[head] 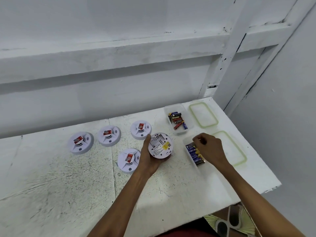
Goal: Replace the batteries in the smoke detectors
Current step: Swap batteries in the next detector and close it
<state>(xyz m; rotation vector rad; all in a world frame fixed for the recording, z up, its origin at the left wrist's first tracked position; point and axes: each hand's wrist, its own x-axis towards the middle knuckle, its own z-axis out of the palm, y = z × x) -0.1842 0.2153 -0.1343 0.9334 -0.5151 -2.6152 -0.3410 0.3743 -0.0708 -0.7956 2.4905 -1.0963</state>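
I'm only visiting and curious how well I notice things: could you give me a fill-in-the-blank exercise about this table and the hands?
1. Besides the smoke detector held in the left hand, ____ detectors lie face up on the table.
2. The right hand reaches into the near container of ____ batteries.
3. Two lids with ____ rims lie to the right of the containers.

Missing words: four; blue; green.

we see a plain, home-like room: whitewashed wall (119,31), painted wooden framing (227,65), scuffed white table (68,185), patterned floor (239,223).
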